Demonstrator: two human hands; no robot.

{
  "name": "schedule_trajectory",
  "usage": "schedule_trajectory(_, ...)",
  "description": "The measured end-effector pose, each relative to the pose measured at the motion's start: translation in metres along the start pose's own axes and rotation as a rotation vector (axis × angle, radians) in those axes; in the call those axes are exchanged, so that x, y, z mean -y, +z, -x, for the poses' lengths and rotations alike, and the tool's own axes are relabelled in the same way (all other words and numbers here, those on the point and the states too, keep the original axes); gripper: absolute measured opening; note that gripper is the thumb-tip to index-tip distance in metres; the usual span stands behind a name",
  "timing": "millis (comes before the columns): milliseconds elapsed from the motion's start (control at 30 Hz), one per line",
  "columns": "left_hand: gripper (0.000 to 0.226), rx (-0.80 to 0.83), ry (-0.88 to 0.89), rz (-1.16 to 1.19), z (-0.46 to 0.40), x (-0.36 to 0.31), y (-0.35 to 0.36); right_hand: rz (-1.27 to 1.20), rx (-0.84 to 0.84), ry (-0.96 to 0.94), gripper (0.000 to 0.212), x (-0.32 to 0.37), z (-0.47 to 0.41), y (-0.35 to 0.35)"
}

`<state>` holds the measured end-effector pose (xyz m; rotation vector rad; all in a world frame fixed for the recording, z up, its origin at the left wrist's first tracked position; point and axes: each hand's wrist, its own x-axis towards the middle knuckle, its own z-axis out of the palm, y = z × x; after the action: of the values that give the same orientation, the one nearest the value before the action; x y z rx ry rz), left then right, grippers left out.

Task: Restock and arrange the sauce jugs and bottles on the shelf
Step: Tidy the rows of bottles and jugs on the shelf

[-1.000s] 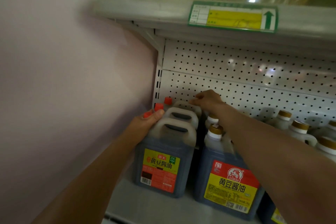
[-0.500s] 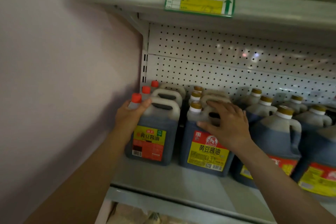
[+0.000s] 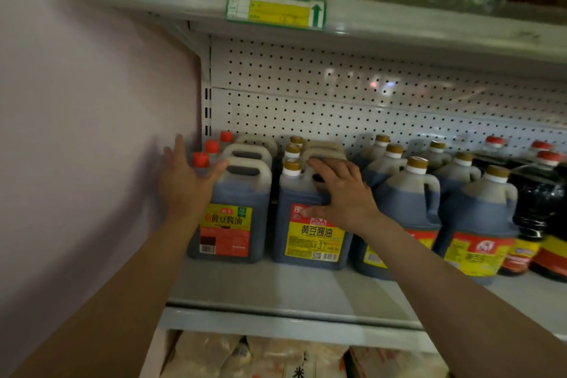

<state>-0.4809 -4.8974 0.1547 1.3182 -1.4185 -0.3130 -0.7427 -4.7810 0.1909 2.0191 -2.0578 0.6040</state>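
Dark soy sauce jugs stand in rows on a grey shelf (image 3: pixel 276 288). The leftmost row has red caps, and its front jug (image 3: pixel 236 224) has a red and yellow label. My left hand (image 3: pixel 181 181) is at this jug's left side, fingers straight and raised, thumb touching the shoulder. The row to its right has gold caps. My right hand (image 3: pixel 343 193) lies spread over the handle and top of that row's front jug (image 3: pixel 310 239), thumb on the label's upper edge. Neither hand lifts anything.
A pale wall (image 3: pixel 76 132) closes the left end. More gold-capped jugs (image 3: pixel 411 202) and dark red-capped bottles (image 3: pixel 540 202) fill the right. An upper shelf (image 3: pixel 399 24) with a price tag (image 3: pixel 276 8) carries oil bottles overhead. Bagged goods (image 3: pixel 245 356) lie below.
My right hand came forward from the back of the shelf onto the front gold-capped jug. My left hand loosened from the red-capped jug's neck and spread its fingers. The view pulled back.
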Motion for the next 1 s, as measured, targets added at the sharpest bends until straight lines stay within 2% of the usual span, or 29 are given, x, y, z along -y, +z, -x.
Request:
schedule_trajectory(67, 0.101, -0.08, 0.3, -0.197, 0.011, -0.013, 0.001, -0.013, -0.003, 0.003, 0.112, -0.002, 0.004, 0.003)
schedule_trajectory(133, 0.103, 0.003, 0.506, -0.286, 0.027, -0.024, 0.004, 0.001, -0.024, 0.009, 0.122, -0.003, 0.009, 0.008)
schedule_trajectory(200, 0.113, 0.145, 0.605, -0.362, 0.042, -0.023, 0.011, 0.044, -0.04, 0.011, 0.131, -0.004, 0.014, 0.012)
schedule_trajectory(300, 0.135, 0.285, 0.645, -0.552, 0.052, -0.014, 0.013, 0.099, -0.031, 0.04, 0.137, -0.001, 0.017, 0.014)
schedule_trajectory(367, 0.143, 0.274, 0.687, -0.634, 0.051, -0.01, 0.009, 0.117, -0.035, 0.047, 0.138, 0.001, 0.017, 0.016)
schedule_trajectory(533, 0.128, 0.15, 0.761, -0.769, 0.04, -0.005, 0.01, 0.155, -0.069, 0.032, 0.138, -0.003, 0.017, 0.02)
schedule_trajectory(633, 0.123, 0.169, 0.761, -0.792, 0.042, -0.007, 0.009, 0.137, -0.093, 0.004, 0.136, -0.006, 0.015, 0.022)
schedule_trajectory(767, 0.135, 0.329, 0.693, -0.637, 0.055, -0.031, 0.012, 0.019, -0.098, -0.051, 0.129, -0.017, 0.011, 0.022)
schedule_trajectory(833, 0.126, 0.394, 0.686, -0.411, 0.067, -0.055, 0.02, -0.107, -0.145, -0.094, 0.123, -0.024, 0.013, 0.027)
schedule_trajectory(900, 0.114, 0.483, 0.526, -0.113, 0.076, -0.077, 0.032, -0.283, -0.221, -0.11, 0.117, -0.03, 0.021, 0.032)
schedule_trajectory(933, 0.108, 0.501, 0.44, 0.0, 0.077, -0.085, 0.039, -0.398, -0.245, -0.069, 0.116, -0.033, 0.024, 0.037)
schedule_trajectory(1000, 0.102, 0.468, 0.353, 0.061, 0.072, -0.099, 0.052, -0.662, -0.217, 0.109, 0.122, -0.037, 0.03, 0.045)
